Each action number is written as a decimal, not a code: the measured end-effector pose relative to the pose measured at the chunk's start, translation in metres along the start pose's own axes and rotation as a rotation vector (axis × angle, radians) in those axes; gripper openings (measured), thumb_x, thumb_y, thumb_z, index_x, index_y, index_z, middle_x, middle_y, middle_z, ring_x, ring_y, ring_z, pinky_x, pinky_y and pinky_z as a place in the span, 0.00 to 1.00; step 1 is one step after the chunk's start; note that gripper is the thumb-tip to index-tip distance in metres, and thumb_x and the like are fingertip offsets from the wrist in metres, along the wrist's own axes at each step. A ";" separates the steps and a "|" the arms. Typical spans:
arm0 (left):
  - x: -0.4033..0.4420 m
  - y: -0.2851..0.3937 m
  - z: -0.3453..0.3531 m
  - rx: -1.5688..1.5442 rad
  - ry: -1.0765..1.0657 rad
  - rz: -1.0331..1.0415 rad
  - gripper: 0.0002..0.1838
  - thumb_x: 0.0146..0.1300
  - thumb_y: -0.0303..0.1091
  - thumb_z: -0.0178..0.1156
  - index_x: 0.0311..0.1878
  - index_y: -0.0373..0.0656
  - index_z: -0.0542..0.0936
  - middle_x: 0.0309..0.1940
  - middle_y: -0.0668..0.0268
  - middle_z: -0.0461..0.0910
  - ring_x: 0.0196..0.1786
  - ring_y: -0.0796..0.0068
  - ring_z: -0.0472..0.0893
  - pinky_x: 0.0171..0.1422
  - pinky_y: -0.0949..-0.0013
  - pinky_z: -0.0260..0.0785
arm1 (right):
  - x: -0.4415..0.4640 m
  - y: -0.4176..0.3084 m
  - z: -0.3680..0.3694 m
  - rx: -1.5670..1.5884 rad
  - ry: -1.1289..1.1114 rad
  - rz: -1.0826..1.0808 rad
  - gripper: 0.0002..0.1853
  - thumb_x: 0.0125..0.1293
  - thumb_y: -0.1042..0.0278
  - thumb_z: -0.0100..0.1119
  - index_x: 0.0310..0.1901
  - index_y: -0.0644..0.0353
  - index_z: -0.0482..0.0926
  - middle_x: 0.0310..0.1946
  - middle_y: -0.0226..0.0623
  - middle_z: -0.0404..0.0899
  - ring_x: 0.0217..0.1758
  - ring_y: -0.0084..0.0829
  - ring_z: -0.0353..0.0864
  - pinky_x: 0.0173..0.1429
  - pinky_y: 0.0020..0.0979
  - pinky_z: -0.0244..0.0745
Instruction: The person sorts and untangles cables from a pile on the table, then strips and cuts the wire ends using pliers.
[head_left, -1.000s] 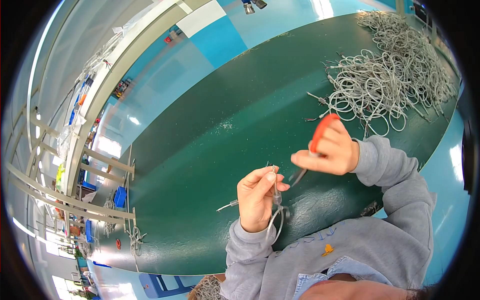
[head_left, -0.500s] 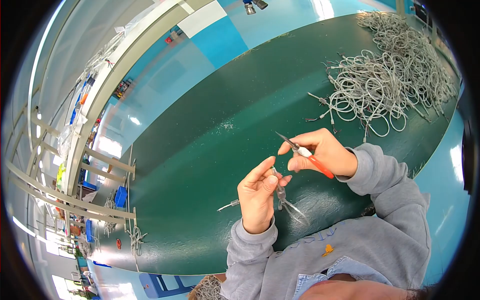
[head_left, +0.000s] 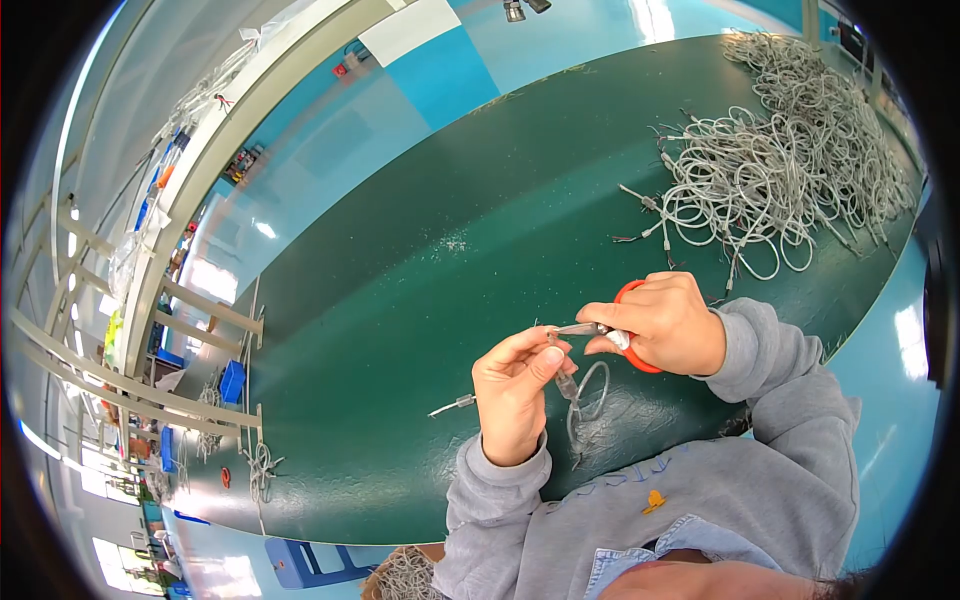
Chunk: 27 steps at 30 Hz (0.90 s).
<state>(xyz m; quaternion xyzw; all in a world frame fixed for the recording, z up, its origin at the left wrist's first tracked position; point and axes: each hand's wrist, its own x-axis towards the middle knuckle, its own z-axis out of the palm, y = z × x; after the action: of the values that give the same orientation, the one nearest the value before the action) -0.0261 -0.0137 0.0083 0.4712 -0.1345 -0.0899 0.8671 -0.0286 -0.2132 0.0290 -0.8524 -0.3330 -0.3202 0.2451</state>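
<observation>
My left hand [head_left: 512, 385] pinches the end of a grey cable [head_left: 597, 395] between thumb and fingers. A clear, tube-like fitting [head_left: 566, 384] sits on this cable just below the fingertips, and the cable loops down over the table. My right hand [head_left: 660, 325] grips needle-nose pliers [head_left: 628, 338] with orange handles. Their slim metal jaws point left and meet the cable end at my left fingertips; whether they are closed on it, I cannot tell. Another cable end [head_left: 452, 406] with a grey sleeve shows to the left of my left hand.
A large heap of grey cables [head_left: 745, 190] covers the far right of the green table [head_left: 400, 330]. White scraps [head_left: 453, 243] lie near its middle. Metal shelving [head_left: 215, 150] runs along the left. A blue stool [head_left: 300, 565] and a box of cables [head_left: 405, 575] stand below the near edge.
The pliers have swung down and left, from pointing up and away to reaching the cable end at my left fingertips. My left hand has barely moved.
</observation>
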 end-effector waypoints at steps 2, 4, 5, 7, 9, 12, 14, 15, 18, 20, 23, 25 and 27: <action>0.000 0.000 0.000 -0.011 -0.002 -0.005 0.11 0.55 0.19 0.61 0.43 0.32 0.79 0.33 0.58 0.80 0.32 0.71 0.80 0.41 0.67 0.78 | 0.000 0.001 0.000 -0.015 -0.024 -0.002 0.15 0.48 0.58 0.67 0.37 0.51 0.77 0.13 0.27 0.71 0.16 0.28 0.73 0.21 0.28 0.65; 0.000 0.001 0.002 0.000 0.022 -0.010 0.10 0.55 0.19 0.61 0.42 0.31 0.79 0.33 0.57 0.80 0.32 0.72 0.80 0.39 0.67 0.78 | 0.000 0.001 0.001 -0.010 -0.024 0.000 0.15 0.48 0.57 0.67 0.37 0.51 0.77 0.13 0.27 0.71 0.16 0.28 0.73 0.21 0.28 0.65; 0.000 0.001 0.002 0.006 0.034 -0.013 0.10 0.55 0.19 0.61 0.42 0.31 0.79 0.33 0.57 0.80 0.32 0.72 0.80 0.38 0.67 0.79 | 0.000 0.001 0.002 -0.005 -0.024 0.003 0.15 0.48 0.57 0.67 0.37 0.51 0.77 0.13 0.27 0.71 0.16 0.28 0.73 0.21 0.28 0.64; -0.001 0.002 0.003 0.001 0.042 -0.017 0.10 0.55 0.18 0.61 0.42 0.31 0.79 0.33 0.57 0.80 0.32 0.72 0.80 0.37 0.68 0.79 | 0.000 0.001 0.003 0.000 -0.024 0.006 0.15 0.48 0.57 0.67 0.37 0.51 0.77 0.13 0.27 0.71 0.16 0.28 0.73 0.21 0.28 0.64; -0.001 0.002 0.004 -0.008 0.056 -0.024 0.10 0.54 0.18 0.61 0.42 0.31 0.79 0.33 0.57 0.80 0.32 0.72 0.80 0.35 0.69 0.79 | 0.001 0.002 0.003 0.010 -0.027 0.007 0.15 0.47 0.56 0.67 0.37 0.50 0.78 0.13 0.27 0.71 0.16 0.28 0.72 0.20 0.28 0.63; -0.001 0.002 0.003 0.005 0.055 -0.025 0.11 0.54 0.18 0.61 0.42 0.31 0.79 0.32 0.57 0.80 0.32 0.72 0.81 0.36 0.69 0.79 | 0.001 0.003 0.003 0.022 -0.046 0.008 0.15 0.47 0.56 0.68 0.36 0.51 0.79 0.13 0.27 0.72 0.15 0.28 0.72 0.19 0.28 0.63; 0.000 0.002 0.002 0.012 0.054 -0.025 0.11 0.54 0.18 0.62 0.42 0.31 0.79 0.32 0.57 0.80 0.32 0.72 0.81 0.36 0.69 0.79 | 0.001 0.004 0.002 0.035 -0.077 0.010 0.15 0.47 0.55 0.68 0.35 0.51 0.80 0.14 0.28 0.73 0.14 0.29 0.72 0.19 0.28 0.63; 0.000 0.002 0.001 0.030 0.055 -0.013 0.11 0.54 0.18 0.62 0.42 0.31 0.79 0.32 0.57 0.80 0.32 0.72 0.81 0.36 0.70 0.79 | 0.002 0.004 0.002 0.035 -0.077 0.010 0.15 0.47 0.55 0.68 0.35 0.51 0.80 0.14 0.28 0.73 0.14 0.29 0.72 0.19 0.28 0.63; 0.000 0.001 0.001 0.066 0.057 0.012 0.11 0.53 0.17 0.62 0.41 0.31 0.80 0.32 0.58 0.80 0.31 0.73 0.80 0.36 0.71 0.79 | 0.002 0.004 0.003 0.101 -0.074 0.040 0.15 0.47 0.55 0.69 0.34 0.53 0.81 0.15 0.32 0.76 0.14 0.32 0.73 0.18 0.29 0.63; 0.000 0.001 0.003 0.145 0.087 0.059 0.10 0.52 0.17 0.62 0.39 0.32 0.80 0.32 0.57 0.81 0.31 0.71 0.81 0.35 0.69 0.79 | 0.001 0.004 0.003 0.143 -0.098 0.063 0.15 0.48 0.55 0.69 0.35 0.54 0.81 0.16 0.33 0.76 0.14 0.33 0.73 0.18 0.29 0.64; 0.001 0.001 0.004 0.177 0.098 0.087 0.10 0.51 0.16 0.62 0.38 0.32 0.81 0.32 0.58 0.81 0.31 0.71 0.81 0.35 0.70 0.79 | -0.001 0.006 0.003 0.225 -0.144 0.108 0.16 0.49 0.56 0.69 0.35 0.56 0.81 0.17 0.35 0.77 0.14 0.35 0.73 0.18 0.29 0.64; 0.001 0.001 0.005 0.162 0.089 0.095 0.10 0.51 0.15 0.62 0.39 0.30 0.80 0.31 0.59 0.80 0.32 0.74 0.80 0.36 0.72 0.79 | -0.003 0.007 0.005 0.414 -0.200 0.181 0.16 0.49 0.56 0.69 0.36 0.57 0.82 0.18 0.37 0.77 0.14 0.37 0.72 0.19 0.28 0.64; 0.001 0.001 0.004 0.163 0.087 0.094 0.10 0.52 0.15 0.62 0.39 0.30 0.80 0.31 0.59 0.80 0.32 0.74 0.80 0.36 0.72 0.79 | -0.003 0.008 0.007 0.508 -0.227 0.217 0.17 0.49 0.56 0.69 0.37 0.58 0.82 0.18 0.38 0.76 0.15 0.37 0.71 0.20 0.28 0.64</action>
<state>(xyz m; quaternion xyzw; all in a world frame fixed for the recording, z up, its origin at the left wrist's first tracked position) -0.0269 -0.0168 0.0115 0.5368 -0.1255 -0.0173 0.8341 -0.0220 -0.2156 0.0204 -0.8246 -0.3349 -0.1011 0.4446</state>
